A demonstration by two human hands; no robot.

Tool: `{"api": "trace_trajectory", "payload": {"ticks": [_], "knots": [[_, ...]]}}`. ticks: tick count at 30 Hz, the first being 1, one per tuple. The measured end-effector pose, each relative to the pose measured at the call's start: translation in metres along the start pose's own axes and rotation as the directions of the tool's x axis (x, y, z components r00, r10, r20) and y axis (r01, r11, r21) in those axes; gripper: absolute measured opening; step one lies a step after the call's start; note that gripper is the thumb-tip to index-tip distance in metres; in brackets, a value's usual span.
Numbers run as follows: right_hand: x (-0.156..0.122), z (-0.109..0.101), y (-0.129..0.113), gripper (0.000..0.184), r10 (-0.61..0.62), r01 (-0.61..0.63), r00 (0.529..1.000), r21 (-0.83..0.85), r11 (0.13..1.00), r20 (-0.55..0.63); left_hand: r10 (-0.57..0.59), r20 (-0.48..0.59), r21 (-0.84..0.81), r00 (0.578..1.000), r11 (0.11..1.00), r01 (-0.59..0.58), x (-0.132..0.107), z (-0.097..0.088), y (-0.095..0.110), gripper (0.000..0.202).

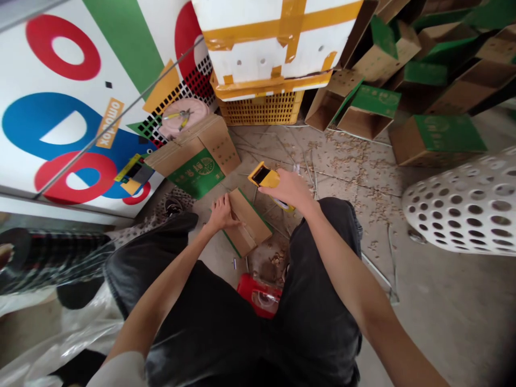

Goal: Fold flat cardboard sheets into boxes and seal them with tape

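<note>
Small carton (252, 219): matt brown cardboard, green-printed sides; handheld yellow tool (269, 178) looks like hard, smooth plastic, slightly shiny. White box (258, 59) looks like foam, matt, banded with glossy amber tape (258, 33); yellow crate (266, 112) and perforated white basket (467, 201) are smooth plastic, red item (258, 302) shiny plastic. Trousers (213, 322) matt dark cloth, floor (435, 312) dull, concrete-like, clear film (76, 336) crinkled and glossy.

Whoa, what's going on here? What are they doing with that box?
Someone has a small cardboard box low in front of them. Their left grip is spread on top of it, while their right grip holds a yellow tool clear of the box. A red thing sits between their legs, and more green-and-brown boxes are off to the right.
</note>
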State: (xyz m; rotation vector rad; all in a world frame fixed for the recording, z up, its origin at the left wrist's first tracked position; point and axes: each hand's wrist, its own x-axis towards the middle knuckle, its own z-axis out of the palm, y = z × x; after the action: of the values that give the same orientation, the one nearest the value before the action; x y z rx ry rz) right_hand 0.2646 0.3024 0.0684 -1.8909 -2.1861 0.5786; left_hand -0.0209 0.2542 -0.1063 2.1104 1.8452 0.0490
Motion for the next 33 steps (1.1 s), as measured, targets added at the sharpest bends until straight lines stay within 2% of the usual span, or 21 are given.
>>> {"api": "trace_trajectory", "payload": {"ticks": [3, 9, 16, 18, 20, 26, 33], "knots": [[0.000, 0.002, 0.001, 0.062, -0.018, 0.018, 1.000, -0.012, 1.000, -0.007, -0.072, -0.030, -0.071, 0.997, 0.995, 0.070, 0.012, 0.000, -0.012, 0.132], [-0.002, 0.000, -0.002, 0.065, -0.022, 0.022, 0.999, -0.022, 1.000, 0.029, -0.212, -0.083, -0.246, 0.974, 0.951, 0.186, 0.033, -0.003, -0.032, 0.071], [-0.002, 0.000, -0.001, 0.064, -0.033, 0.034, 0.999, -0.021, 0.999, 0.039, -0.427, -0.087, -0.508, 0.900, 0.796, 0.329, 0.040, -0.003, -0.037, 0.026], [-0.002, 0.000, -0.002, 0.063, -0.028, 0.029, 0.999, -0.026, 0.999, 0.041, -0.468, -0.099, -0.524, 0.878, 0.774, 0.354, 0.040, 0.000, -0.037, 0.021], [-0.002, -0.001, -0.002, 0.063, -0.028, 0.029, 0.998, -0.036, 0.999, 0.048, -0.472, -0.117, -0.523, 0.874, 0.777, 0.350, 0.040, 0.003, -0.037, 0.022], [-0.003, -0.003, -0.004, 0.064, -0.038, 0.040, 0.997, -0.039, 0.998, 0.060, -0.405, -0.159, -0.536, 0.901, 0.801, 0.266, 0.037, 0.011, -0.040, 0.027], [-0.003, -0.002, -0.003, 0.063, -0.056, 0.057, 0.997, -0.021, 0.998, 0.062, -0.352, -0.197, -0.512, 0.915, 0.833, 0.210, 0.037, 0.008, -0.044, 0.029]]}}
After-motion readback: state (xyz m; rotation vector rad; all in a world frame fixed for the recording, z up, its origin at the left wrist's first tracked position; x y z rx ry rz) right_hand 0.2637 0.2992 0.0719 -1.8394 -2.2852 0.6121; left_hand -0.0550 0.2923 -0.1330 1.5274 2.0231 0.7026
